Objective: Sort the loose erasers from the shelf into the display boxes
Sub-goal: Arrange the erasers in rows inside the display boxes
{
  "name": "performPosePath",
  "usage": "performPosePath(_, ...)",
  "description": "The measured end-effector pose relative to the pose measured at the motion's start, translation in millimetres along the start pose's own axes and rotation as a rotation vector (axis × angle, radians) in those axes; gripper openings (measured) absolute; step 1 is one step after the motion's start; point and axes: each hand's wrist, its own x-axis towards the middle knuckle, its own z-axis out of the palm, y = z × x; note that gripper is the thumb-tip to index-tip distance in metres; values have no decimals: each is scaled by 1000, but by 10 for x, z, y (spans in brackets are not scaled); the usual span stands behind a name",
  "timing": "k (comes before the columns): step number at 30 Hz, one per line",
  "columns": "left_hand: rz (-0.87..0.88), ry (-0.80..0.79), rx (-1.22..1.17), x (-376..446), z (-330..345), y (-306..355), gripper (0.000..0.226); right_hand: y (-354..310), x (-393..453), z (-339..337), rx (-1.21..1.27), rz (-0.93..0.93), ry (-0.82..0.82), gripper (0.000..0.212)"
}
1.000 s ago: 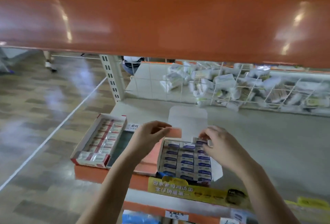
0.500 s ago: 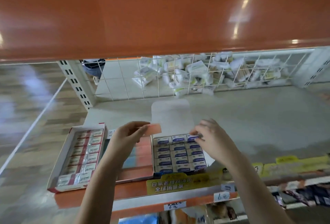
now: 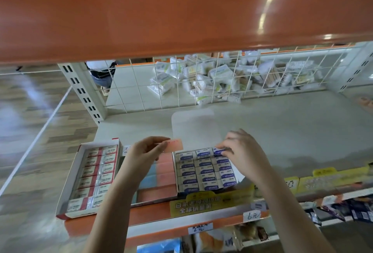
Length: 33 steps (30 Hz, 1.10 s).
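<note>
My left hand (image 3: 145, 154) pinches a flat pink eraser (image 3: 175, 145) above the middle display box (image 3: 159, 190), which holds pink and pale blue erasers. My right hand (image 3: 243, 152) pinches a blue-and-white eraser (image 3: 219, 151) at the far right corner of the right display box (image 3: 204, 170), packed with rows of blue-labelled erasers. That box's white lid flap (image 3: 193, 127) lies open behind it. A third display box (image 3: 70, 182) with red-and-white 2B erasers sits at the left.
The grey shelf (image 3: 282, 131) stretches right of the boxes. A wire grid (image 3: 201, 79) at the back fences off a pile of white packets (image 3: 222, 77). An orange upper shelf (image 3: 181, 10) overhangs. Yellow price labels (image 3: 212, 202) line the front edge.
The camera view tilted down and shifted right, so the boxes look nearer. Both hands kept their grips and stayed almost still over the boxes.
</note>
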Motion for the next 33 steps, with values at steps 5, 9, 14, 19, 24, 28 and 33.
performPosePath(5, -26, -40, 5, -15, 33, -59, 15, -8, -54, 39, -47, 5, 3, 20)
performPosePath(9, -36, -47, 3, -29, 59, -80, 15, -4, -94, 71, -17, 44, 40, 18)
performPosePath(14, -18, -10, 32, -99, -29, -67, 14, -40, -105, 85, -42, 46, 28, 21)
performPosePath(19, -18, 17, 185, -248, -212, -127, 12, -288, -63, -39, 35, -27, 85, 22)
performPosePath(24, -51, 31, 292, -437, -311, -217, 7, -718, -61, -26, 172, -105, -46, 28)
performPosePath(28, -54, -43, 402, -535, -313, -215, 7, -910, -78, 126, 149, -105, -147, 38)
performPosePath(33, -59, -120, 494, -575, -210, -223, 5, -963, -72, 167, 177, -62, -180, 31)
